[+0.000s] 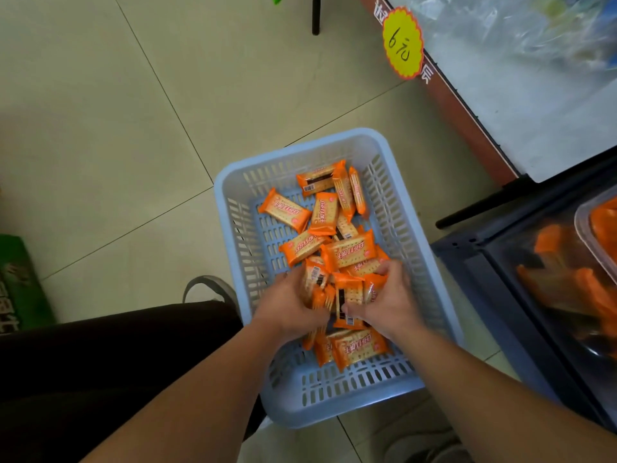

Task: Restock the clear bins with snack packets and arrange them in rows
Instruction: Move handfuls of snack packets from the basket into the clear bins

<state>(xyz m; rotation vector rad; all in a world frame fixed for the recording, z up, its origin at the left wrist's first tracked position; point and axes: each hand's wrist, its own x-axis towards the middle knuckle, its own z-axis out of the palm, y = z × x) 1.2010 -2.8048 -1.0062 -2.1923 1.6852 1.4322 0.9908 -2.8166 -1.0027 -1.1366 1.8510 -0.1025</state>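
Orange snack packets (334, 228) lie loose in the blue basket (233, 182) on the tiled floor. Their long axes point every which way, some flat, some on edge. I've a bunch pressed together on edge between both hands, long axes running roughly away from me. Left hand (293, 305) curls round the bunch's left side, right hand (390, 302) round its right. Basket's long side runs away from me. Clear bin (587, 222) with orange contents at right on a dark rack. Yellow price tag (402, 41) farther off, green carton (16, 279) far left.
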